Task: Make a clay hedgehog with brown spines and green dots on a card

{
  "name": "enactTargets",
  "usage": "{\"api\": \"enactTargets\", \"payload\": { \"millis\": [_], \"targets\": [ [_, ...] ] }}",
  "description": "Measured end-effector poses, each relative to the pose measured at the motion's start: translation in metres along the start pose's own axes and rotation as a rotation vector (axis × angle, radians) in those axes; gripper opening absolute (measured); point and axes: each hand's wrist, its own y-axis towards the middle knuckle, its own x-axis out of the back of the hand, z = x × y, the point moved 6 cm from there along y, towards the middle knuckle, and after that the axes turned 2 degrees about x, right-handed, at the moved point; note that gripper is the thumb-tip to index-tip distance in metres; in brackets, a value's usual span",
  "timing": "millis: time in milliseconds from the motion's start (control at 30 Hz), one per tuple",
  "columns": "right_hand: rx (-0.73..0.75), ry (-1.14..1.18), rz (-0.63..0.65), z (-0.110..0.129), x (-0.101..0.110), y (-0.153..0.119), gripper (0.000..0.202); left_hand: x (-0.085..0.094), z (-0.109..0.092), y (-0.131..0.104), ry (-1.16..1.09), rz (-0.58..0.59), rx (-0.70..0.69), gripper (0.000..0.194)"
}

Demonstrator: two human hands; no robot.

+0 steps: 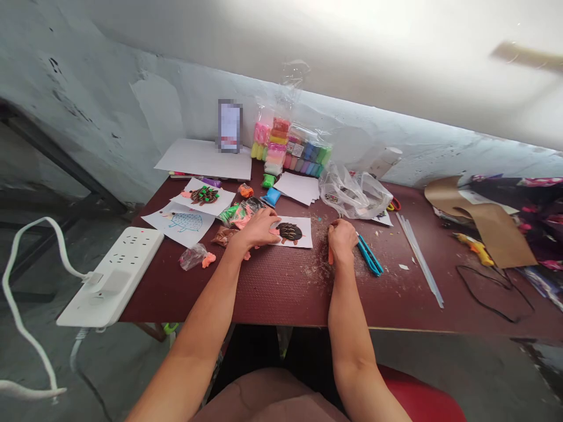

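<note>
My left hand (pixel 262 227) rests on the left end of a small white card (pixel 303 227), thumb and forefinger apart beside its pink part. On the card is a hedgehog (pixel 290 232) with a dark, spiky-looking back and pinkish feet. My right hand (pixel 343 237) is closed, low over scattered crumbs, to the right of the card. A narrow orange piece (pixel 331 254) sticks out below its fingers; I cannot make out its kind. Just right of this hand lies a teal slotted tool (pixel 370 256). Brown clay (pixel 224 235) and bagged pink clay sit by my left wrist.
A hedgehog card with green bits (pixel 204 196) and a blue hedgehog drawing (pixel 182 224) lie left. Clay packs (pixel 277 146), a phone (pixel 230 126) and a plastic bag (pixel 356 193) stand behind. Clear sticks (pixel 420 258), a yellow glue gun (pixel 475 248) and a power strip (pixel 112 275) flank the table.
</note>
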Motion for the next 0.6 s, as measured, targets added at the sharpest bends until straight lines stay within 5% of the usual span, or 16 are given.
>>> {"api": "enactTargets", "payload": {
  "millis": [600],
  "targets": [
    [-0.035, -0.004, -0.02, -0.0056, -0.0004, 0.0099, 0.035, -0.0003, -0.0001, 0.0004, 0.02, -0.003, 0.006, 0.049]
  ]
}}
